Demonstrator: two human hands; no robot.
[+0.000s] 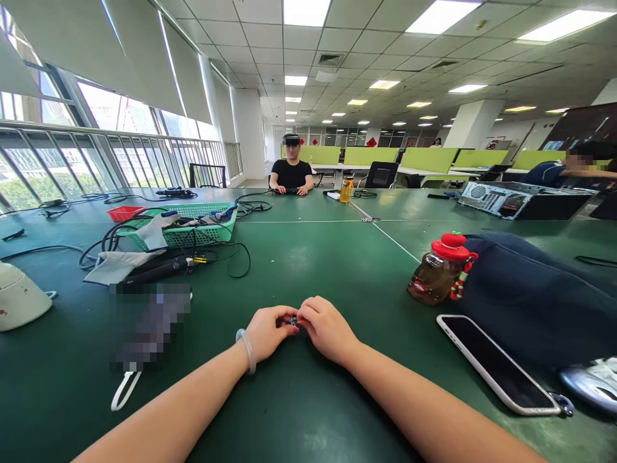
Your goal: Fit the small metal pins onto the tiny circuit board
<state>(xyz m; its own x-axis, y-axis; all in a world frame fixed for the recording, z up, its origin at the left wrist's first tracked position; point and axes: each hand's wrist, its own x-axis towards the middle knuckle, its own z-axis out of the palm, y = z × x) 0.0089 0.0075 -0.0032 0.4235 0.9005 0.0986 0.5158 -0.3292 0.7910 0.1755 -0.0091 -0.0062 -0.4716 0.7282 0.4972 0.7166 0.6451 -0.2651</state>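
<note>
Both hands meet over the green tabletop (289,399), right in front of me. Between the thumb and fingers of my left hand (268,331), which has a pale bangle (247,350) at the wrist, is a small dark object with light specks (293,319). It is too small to name. My right hand (328,326) is closed, its fingertips pressed together at the right side of that same object. How much of the object the right fingers cover, I cannot tell.
To the left lie a blurred phone-like item (154,325), cables and a green basket (212,235). A red-lidded bottle (434,273), a dark bag (535,296) and a phone (496,363) are on the right. Across the table sits a person (292,170); a computer case (520,200) stands far right.
</note>
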